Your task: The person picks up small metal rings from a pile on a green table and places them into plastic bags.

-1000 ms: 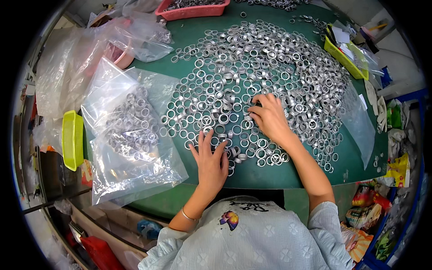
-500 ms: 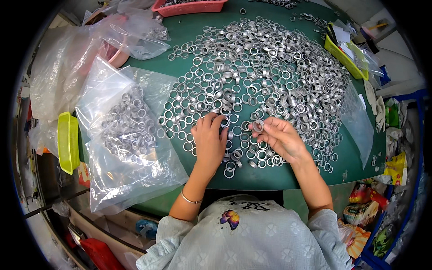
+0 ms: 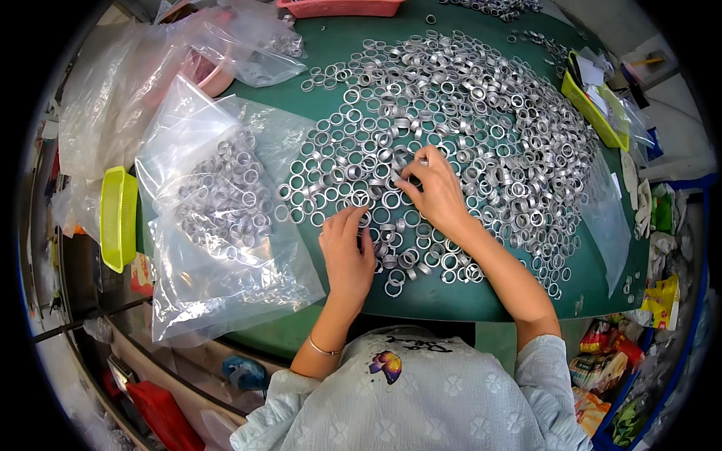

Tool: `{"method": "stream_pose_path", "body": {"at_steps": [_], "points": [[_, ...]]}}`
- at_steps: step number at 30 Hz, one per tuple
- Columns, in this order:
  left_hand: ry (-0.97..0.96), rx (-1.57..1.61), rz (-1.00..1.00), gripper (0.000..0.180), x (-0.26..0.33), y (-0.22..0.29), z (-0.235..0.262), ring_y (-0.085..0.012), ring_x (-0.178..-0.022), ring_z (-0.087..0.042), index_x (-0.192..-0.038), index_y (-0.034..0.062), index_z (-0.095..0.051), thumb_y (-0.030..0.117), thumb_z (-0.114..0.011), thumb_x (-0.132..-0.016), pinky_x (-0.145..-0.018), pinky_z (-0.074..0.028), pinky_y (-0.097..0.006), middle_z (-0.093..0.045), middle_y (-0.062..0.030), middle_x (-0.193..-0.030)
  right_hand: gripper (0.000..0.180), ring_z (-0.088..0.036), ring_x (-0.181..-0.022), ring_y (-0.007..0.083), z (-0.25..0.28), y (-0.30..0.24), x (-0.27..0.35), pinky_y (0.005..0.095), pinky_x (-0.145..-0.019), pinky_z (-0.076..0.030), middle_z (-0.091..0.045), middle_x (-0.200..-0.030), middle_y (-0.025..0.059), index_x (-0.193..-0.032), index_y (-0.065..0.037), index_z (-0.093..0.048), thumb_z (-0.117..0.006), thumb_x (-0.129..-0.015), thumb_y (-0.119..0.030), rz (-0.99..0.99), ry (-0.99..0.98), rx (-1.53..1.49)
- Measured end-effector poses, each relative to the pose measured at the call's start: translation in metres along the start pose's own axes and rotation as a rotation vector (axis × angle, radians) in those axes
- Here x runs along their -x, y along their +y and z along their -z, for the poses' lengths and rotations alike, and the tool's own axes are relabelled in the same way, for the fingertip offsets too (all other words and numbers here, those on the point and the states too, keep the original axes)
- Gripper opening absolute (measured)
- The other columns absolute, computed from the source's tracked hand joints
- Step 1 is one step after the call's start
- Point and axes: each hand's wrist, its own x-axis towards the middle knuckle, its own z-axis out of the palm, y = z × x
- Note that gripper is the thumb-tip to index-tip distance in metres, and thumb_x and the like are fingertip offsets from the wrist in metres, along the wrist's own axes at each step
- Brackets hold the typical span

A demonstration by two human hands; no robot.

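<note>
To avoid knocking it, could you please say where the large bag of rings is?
In the head view, the large bag of rings lies on the left of the green table, between the yellow-green basket and the person's left hand.

left fingers (image 3: 349, 219) + right fingers (image 3: 417, 171): among metal rings (image 3: 565, 147) | table (image 3: 342, 49): green

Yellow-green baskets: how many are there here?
2: the left basket, on the picture's left side, and the right basket, toward the upper right. More may be hidden.
</note>
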Motion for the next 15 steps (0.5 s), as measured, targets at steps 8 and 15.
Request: {"method": "stream_pose_path", "body": {"at_steps": [8, 15], "points": [[-0.025, -0.114, 0.035, 0.036, -0.023, 0.0, -0.012, -0.0302, -0.104, -0.045, -0.112, 0.0048, -0.059, 0.005, -0.064, -0.076, -0.085, -0.034, -0.043, -0.049, -0.0106, -0.116, 0.011, -0.051, -0.07, 0.0122, 0.049, -0.002, 0.007, 0.0243, -0.055, -0.039, -0.052, -0.089, 0.006, -0.096, -0.006, -0.058, -0.057, -0.085, -0.008, -0.819, -0.047, -1.73], [-0.045, -0.166, 0.098, 0.034, -0.032, 0.002, -0.022, -0.03, -0.107, -0.043, -0.106, 0.005, -0.06, 0.01, -0.07, -0.073, -0.085, -0.033, -0.043, -0.048, -0.0108, -0.116, 0.018, -0.05, -0.054, 0.0117, 0.031, 0.023, -0.014, 0.0245, -0.051, -0.041, -0.059, -0.073, 0.004, -0.098, -0.004, -0.065, -0.064, -0.083, -0.015, -0.495, -0.133, -0.91]]}}
